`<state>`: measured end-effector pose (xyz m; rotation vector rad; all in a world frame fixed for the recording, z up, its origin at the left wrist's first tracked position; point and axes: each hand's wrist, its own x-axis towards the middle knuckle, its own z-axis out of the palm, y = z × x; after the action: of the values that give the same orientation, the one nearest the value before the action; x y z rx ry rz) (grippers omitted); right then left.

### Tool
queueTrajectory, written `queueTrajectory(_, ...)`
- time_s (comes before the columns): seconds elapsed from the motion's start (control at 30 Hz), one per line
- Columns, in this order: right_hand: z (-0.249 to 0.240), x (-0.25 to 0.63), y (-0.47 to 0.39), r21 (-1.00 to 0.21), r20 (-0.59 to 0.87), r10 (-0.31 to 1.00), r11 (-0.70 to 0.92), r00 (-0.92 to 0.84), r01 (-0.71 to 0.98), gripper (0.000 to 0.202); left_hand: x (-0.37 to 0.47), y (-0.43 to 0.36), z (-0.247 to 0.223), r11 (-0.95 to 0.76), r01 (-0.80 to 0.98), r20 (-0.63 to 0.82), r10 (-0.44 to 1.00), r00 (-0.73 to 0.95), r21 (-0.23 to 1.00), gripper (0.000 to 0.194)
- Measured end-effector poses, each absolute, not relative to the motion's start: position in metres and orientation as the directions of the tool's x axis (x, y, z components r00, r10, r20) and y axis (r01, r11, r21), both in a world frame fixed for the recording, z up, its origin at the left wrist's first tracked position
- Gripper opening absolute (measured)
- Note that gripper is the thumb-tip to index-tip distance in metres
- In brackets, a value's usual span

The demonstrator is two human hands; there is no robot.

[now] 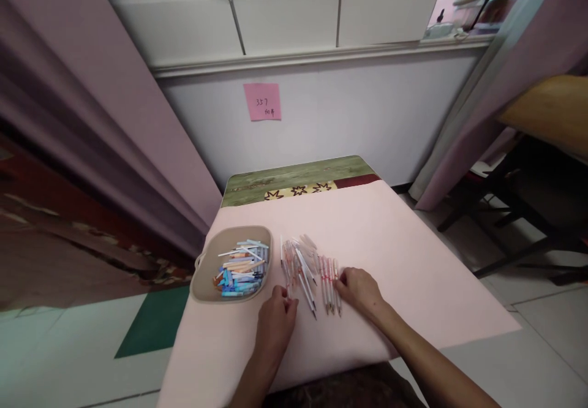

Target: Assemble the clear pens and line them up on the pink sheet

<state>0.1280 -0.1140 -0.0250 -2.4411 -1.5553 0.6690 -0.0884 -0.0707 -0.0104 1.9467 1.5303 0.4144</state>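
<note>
My left hand (277, 317) is closed, thumb and fingertips pinching the lower end of a clear pen (288, 278) at the left of a loose pile. Slim white pens (305, 285) lie crossed in the middle of that pile. To the right, several clear pens with pink-red markings (327, 279) lie side by side in a row. My right hand (361, 288) is curled closed at this row's right edge, fingertips on the outermost pen (337, 285). Left of the pile stands a beige basket (205, 282) holding many blue, white and orange pens (243, 270).
A pale pink cloth (395, 242) covers most of the table, leaving a green patterned strip (257, 181) at the far end. Behind it, a pink note (263, 102) is stuck on the white wall. Curtains (151, 120) hang at both sides, and a dark chair (528, 187) stands right.
</note>
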Motion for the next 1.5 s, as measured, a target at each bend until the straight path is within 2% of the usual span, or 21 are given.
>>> queueTrajectory(0.1, -0.023, 0.125, -0.11, -0.327, -0.296, 0.883, -0.451, 0.364, 0.83, 0.025, -0.088, -0.074, -0.022, -0.122, 0.772, -0.172, 0.942, 0.288, 0.624, 0.011)
queueTrajectory(0.17, -0.02, 0.127, -0.111, -0.358, -0.289, 0.88, -0.465, 0.378, 0.81, 0.025, -0.088, -0.072, -0.021, -0.135, 0.757, -0.184, 0.929, 0.321, 0.639, 0.015)
queueTrajectory(0.23, -0.016, 0.131, -0.116, -0.442, -0.237, 0.883, -0.47, 0.406, 0.764, 0.023, -0.089, -0.069, -0.015, -0.146, 0.742, -0.174, 0.926, 0.336, 0.655, 0.018)
queueTrajectory(0.3, -0.013, 0.132, -0.12, -0.59, -0.174, 0.893, -0.433, 0.416, 0.682, 0.016, -0.087, -0.066, -0.005, -0.154, 0.717, -0.12, 0.941, 0.316, 0.68, 0.02)
queueTrajectory(0.37, -0.008, 0.128, -0.123, -0.799, -0.191, 0.916, -0.354, 0.352, 0.487, 0.01, -0.08, -0.063, 0.007, -0.156, 0.617, -0.048, 0.952, 0.302, 0.772, 0.022)
queueTrajectory(0.43, -0.003, 0.117, -0.123, -0.948, -0.26, 0.943, -0.291, 0.209, 0.13, 0.014, -0.067, -0.06, 0.016, -0.077, 0.361, -0.05, 0.943, 0.33, 0.929, 0.025)
queueTrajectory(0.47, -0.001, 0.111, -0.121, -0.958, -0.284, 0.95, -0.279, 0.127, -0.06, 0.019, -0.06, -0.058, 0.019, 0.031, 0.195, -0.099, 0.932, 0.349, 0.98, 0.029)
queueTrajectory(0.53, 0.003, 0.099, -0.119, -0.896, -0.299, 0.954, -0.282, -0.003, -0.343, 0.031, -0.048, -0.054, 0.022, 0.275, -0.069, -0.216, 0.866, 0.451, 0.959, 0.032)
queueTrajectory(0.63, 0.006, 0.091, -0.115, -0.774, -0.317, 0.942, -0.323, -0.108, -0.545, 0.041, -0.039, -0.047, 0.023, 0.489, -0.238, -0.318, 0.797, 0.515, 0.839, 0.031)
queueTrajectory(0.7, 0.005, 0.092, -0.114, -0.721, -0.35, 0.924, -0.371, -0.155, -0.584, 0.042, -0.039, -0.043, 0.024, 0.541, -0.277, -0.349, 0.78, 0.52, 0.794, 0.03)
queueTrajectory(0.9, -0.001, 0.103, -0.111, -0.669, -0.375, 0.839, -0.539, -0.394, -0.512, 0.052, -0.038, -0.034, 0.029, 0.575, -0.314, -0.38, 0.775, 0.505, 0.755, 0.023)
queueTrajectory(0.97, -0.002, 0.104, -0.107, -0.703, -0.393, 0.85, -0.523, -0.35, -0.482, 0.05, -0.035, -0.033, 0.027, 0.533, -0.333, -0.353, 0.809, 0.47, 0.778, 0.023)
queueTrajectory(1.1, -0.003, 0.1, -0.101, -0.846, -0.374, 0.922, -0.382, -0.097, -0.371, 0.044, -0.028, -0.03, 0.024, 0.451, -0.362, -0.315, 0.872, 0.375, 0.816, 0.022)
queueTrajectory(1.17, -0.001, 0.097, -0.101, -0.881, -0.347, 0.938, -0.329, -0.008, -0.34, 0.045, -0.028, -0.028, 0.023, 0.443, -0.377, -0.312, 0.879, 0.36, 0.814, 0.022)
queueTrajectory(1.23, 0.002, 0.096, -0.104, -0.866, -0.366, 0.931, -0.344, -0.009, -0.363, 0.049, -0.028, -0.026, 0.024, 0.454, -0.392, -0.319, 0.875, 0.364, 0.8, 0.022)
queueTrajectory(1.37, 0.005, 0.095, -0.107, -0.773, -0.425, 0.897, -0.429, -0.122, -0.468, 0.056, -0.03, -0.025, 0.026, 0.487, -0.401, -0.344, 0.86, 0.378, 0.776, 0.022)
queueTrajectory(1.5, 0.005, 0.095, -0.106, -0.802, -0.402, 0.916, -0.36, -0.016, -0.478, 0.047, -0.03, -0.027, 0.025, 0.445, -0.425, -0.315, 0.885, 0.342, 0.789, 0.023)
